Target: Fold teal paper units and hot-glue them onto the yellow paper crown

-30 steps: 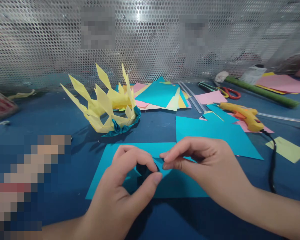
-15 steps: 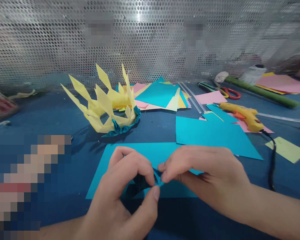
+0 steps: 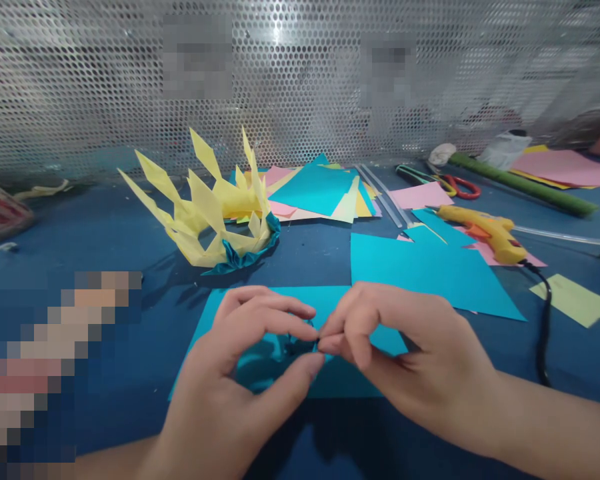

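Note:
A small folded piece of blue paper [image 3: 297,343] sits between my fingertips, mostly hidden by them. My right hand [image 3: 405,340] pinches its right edge with thumb and forefinger. Around its left side curve the fingers and thumb of my left hand [image 3: 245,360], which seem to touch it lightly. Underneath both hands lies a blue sheet [image 3: 205,347] on the dark blue table. Beyond my left hand stands a yellow folded-paper crown [image 3: 205,200], with crumpled blue paper trim [image 3: 245,257] along its lower front.
Another blue sheet [image 3: 420,270] overlaps at the right, near a yellow glue gun [image 3: 485,230] with a black cord [image 3: 545,333]. Coloured paper [image 3: 315,190], red-handled scissors [image 3: 463,187] and a green stem [image 3: 525,183] lie farther back. A perforated metal screen [image 3: 300,80] borders the table.
My left fingers have loosened and spread from their tighter grip on the folded paper. My right fingers have shifted slightly left and now pinch its edge, with one finger curled down.

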{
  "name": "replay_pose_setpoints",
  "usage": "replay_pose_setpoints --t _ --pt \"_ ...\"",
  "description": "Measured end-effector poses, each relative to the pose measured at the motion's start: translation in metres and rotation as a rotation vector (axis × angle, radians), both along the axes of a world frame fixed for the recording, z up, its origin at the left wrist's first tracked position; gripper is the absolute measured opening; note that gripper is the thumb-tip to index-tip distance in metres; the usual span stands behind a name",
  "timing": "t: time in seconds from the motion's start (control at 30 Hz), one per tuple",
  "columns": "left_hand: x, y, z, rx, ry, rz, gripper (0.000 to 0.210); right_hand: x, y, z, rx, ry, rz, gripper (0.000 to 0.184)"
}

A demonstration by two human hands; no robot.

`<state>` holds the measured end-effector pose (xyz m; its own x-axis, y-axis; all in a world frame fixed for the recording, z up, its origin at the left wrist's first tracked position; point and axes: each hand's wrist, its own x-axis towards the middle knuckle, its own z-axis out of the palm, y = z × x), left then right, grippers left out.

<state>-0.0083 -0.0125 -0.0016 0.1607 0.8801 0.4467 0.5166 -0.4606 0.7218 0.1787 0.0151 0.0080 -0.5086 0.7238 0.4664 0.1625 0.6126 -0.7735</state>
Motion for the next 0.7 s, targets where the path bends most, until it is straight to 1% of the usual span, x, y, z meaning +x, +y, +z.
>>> replay_pose_setpoints --t 0.1,0.23,0.43,0.53,0.63,0.7 --pt "-0.0018 0.0002 0.0005 0.035 -0.01 0.011 0.021 -0.0012 -0.002 0.0002 -0.055 0.034 -0.007 0.03" --pt "-0.002 -0.0017 0.0013 0.096 0.008 0.049 0.02 -0.0042 -0.0035 0.0019 -0.178 0.097 -0.015 0.03" --pt "-0.0025 -0.0046 -0.0003 0.036 -0.065 0.127 0.015 -0.0077 0.0003 0.0044 -0.281 0.145 -0.02 0.024" --pt "-0.0013 -0.0033 0.0019 0.035 -0.057 0.15 0.014 -0.0082 0.0008 0.0045 -0.284 0.113 -0.054 0.023" --pt "0.0001 -0.0023 0.0045 0.045 -0.045 0.145 0.015 -0.0079 -0.0001 0.0036 -0.228 0.121 -0.089 0.021" --pt "0.0004 -0.002 0.005 0.07 -0.037 0.126 0.016 -0.007 -0.0008 0.0032 -0.195 0.124 -0.084 0.019"
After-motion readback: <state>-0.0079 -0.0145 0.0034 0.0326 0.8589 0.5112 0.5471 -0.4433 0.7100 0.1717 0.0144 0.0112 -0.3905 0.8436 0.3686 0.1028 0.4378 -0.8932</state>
